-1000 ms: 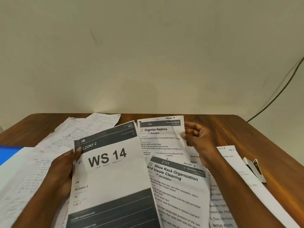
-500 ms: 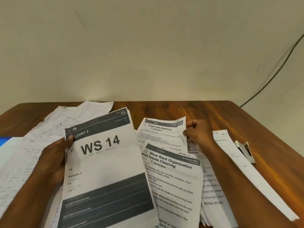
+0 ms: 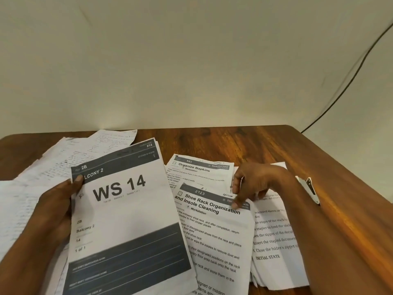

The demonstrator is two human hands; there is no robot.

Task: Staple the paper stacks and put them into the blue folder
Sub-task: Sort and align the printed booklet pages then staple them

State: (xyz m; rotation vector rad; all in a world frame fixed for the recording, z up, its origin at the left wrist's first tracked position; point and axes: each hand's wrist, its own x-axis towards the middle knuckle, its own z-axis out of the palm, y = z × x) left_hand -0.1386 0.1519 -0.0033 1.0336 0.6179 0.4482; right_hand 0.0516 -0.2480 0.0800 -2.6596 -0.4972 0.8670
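Fingers first: left hand [image 3: 54, 206] gripping the left edge of the "WS 14" sheet [image 3: 127, 218], thumb [image 3: 77, 180] pinned on its dark header, other fingers tucked behind and out of sight. Sheet tilted up toward the camera, more pages showing behind its top corner. Just right of it, the "Shoe Rack" sheet [image 3: 214, 241], partly tucked under the "WS 14" edge. Right hand [image 3: 254, 184] down on the top right corner of that sheet, fingers [image 3: 236, 204] curled, tips on the header bar; pinching or only pressing, cannot tell. Beyond it, the "Organize Napkins" sheet [image 3: 195, 170], lying flat, lower part covered by the "Shoe Rack" page. Under the right forearm, a printed instruction stack [image 3: 274, 237], fanned at its lower edge. Stapler [image 3: 309, 189] further right on the bare wood, just beside the forearm, apart from the papers. Handwritten pages [image 3: 70, 158] spread over the far left of the surface [image 3: 244, 141]. Back there, a plain wall with a dark cable [image 3: 344, 81] running down its right side. Blue folder nowhere in view.
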